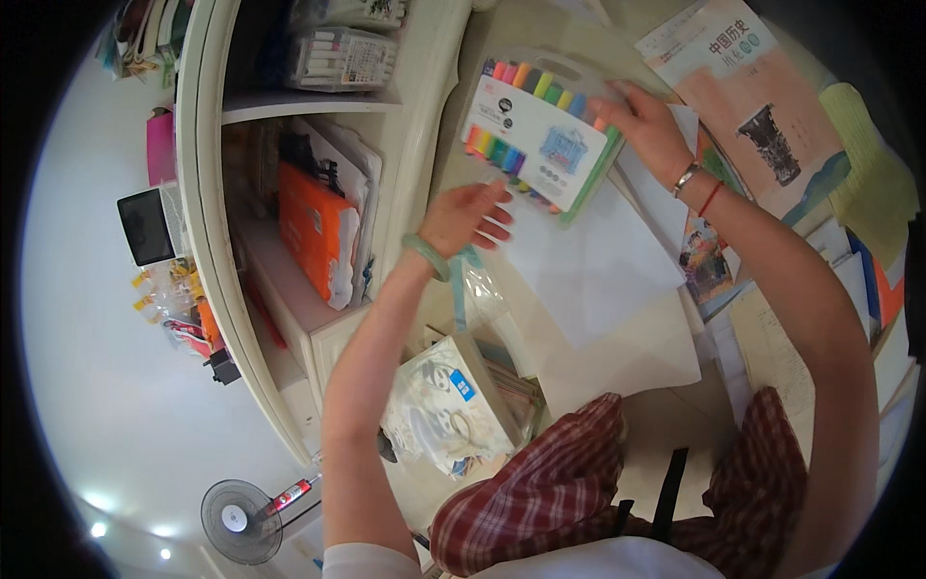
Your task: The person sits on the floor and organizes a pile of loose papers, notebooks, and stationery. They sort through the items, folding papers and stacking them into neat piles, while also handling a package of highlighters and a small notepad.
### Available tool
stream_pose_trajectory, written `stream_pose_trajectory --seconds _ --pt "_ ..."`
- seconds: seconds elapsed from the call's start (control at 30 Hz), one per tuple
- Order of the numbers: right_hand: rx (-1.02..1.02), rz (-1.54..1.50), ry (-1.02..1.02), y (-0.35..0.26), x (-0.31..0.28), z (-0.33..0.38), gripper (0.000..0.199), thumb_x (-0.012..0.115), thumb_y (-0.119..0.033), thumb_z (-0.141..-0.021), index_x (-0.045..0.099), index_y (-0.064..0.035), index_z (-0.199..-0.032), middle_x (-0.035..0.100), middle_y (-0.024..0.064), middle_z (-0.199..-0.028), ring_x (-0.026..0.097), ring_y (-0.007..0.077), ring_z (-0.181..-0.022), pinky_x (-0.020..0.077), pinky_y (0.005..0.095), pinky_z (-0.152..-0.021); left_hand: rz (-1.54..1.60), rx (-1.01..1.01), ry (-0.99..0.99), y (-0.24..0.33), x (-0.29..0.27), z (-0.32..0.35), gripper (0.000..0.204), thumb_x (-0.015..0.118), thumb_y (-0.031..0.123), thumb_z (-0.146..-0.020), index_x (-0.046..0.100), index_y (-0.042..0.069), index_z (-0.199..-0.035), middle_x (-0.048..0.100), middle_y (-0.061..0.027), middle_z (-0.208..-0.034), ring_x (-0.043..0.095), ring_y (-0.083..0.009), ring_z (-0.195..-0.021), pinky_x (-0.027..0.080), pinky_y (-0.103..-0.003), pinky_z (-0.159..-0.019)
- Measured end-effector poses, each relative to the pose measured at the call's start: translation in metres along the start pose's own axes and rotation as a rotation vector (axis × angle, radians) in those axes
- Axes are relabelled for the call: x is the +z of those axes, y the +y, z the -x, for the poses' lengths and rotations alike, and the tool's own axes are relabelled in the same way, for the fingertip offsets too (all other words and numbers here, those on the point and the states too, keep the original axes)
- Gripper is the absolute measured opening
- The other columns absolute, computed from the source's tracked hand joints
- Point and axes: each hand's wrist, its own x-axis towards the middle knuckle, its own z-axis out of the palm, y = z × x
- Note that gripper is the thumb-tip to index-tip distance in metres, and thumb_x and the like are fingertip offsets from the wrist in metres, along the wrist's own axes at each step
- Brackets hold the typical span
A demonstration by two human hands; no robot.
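A clear plastic case of coloured markers (545, 140), with a white printed card in its front and a green side edge, is tilted above the desk. My right hand (648, 125) grips its upper right corner, thumb over the front. Close to the case's lower left corner is my left hand (468, 217), fingers apart and half bent with nothing between them; whether its thumb touches the case I cannot tell. White paper sheets (588, 280) lie beneath the case.
A book with an orange-pink cover (762, 106) and a yellow-green cloth-like piece (876, 174) lie to the right. Shelves at left hold an orange folder (316, 232) and a box of markers (342, 60). A pale printed box (449, 405) stands beside my knees; a fan (236, 521) is at lower left.
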Motion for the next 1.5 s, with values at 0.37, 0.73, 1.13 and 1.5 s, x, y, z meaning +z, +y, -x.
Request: stream_pose_trajectory --seconds 0.37,0.73,1.13,1.5 --pt "-0.267 0.932 0.154 0.041 -0.014 -0.024 0.046 0.055 -0.034 -0.088 0.048 -0.0068 -0.124 0.062 0.0152 -0.097 0.051 0.0298 -0.098 0.0387 0.0419 -0.084 -0.031 0.555 1.396 0.167 -0.243 -0.084 0.032 0.056 0.025 -0.088 0.059 0.005 -0.113 0.062 -0.0117 -0.113 0.059 -0.0251 -0.100 0.046 -0.035 -0.086" --pt "-0.267 0.953 0.111 0.037 -0.013 -0.030 0.050 0.058 -0.031 -0.083 0.047 -0.0050 -0.125 0.061 0.0149 -0.104 0.050 0.0299 -0.099 0.0364 0.0421 -0.086 -0.371 -0.086 1.500 0.168 -0.379 -0.162 0.035 0.053 0.027 -0.090 0.057 0.003 -0.115 0.060 -0.0130 -0.115 0.058 -0.0255 -0.102 0.046 -0.036 -0.086" --pt "-0.177 0.994 0.011 0.032 -0.013 -0.037 0.048 0.057 -0.028 -0.083 0.048 -0.0021 -0.122 0.059 0.0159 -0.106 0.048 0.0307 -0.102 0.0353 0.0426 -0.087 -0.392 -0.168 1.497 0.176 -0.410 -0.195 0.040 0.050 0.030 -0.091 0.056 0.001 -0.118 0.058 -0.0144 -0.118 0.057 -0.0258 -0.104 0.045 -0.036 -0.087" --pt "-0.209 0.913 0.063 0.047 -0.011 -0.032 0.049 0.058 -0.029 -0.082 0.047 -0.0040 -0.122 0.059 0.0156 -0.105 0.047 0.0300 -0.102 0.0344 0.0422 -0.086 -0.412 -0.171 1.495 0.176 -0.408 -0.195 0.044 0.047 0.033 -0.092 0.054 0.000 -0.120 0.057 -0.0158 -0.120 0.056 -0.0261 -0.105 0.045 -0.037 -0.087"
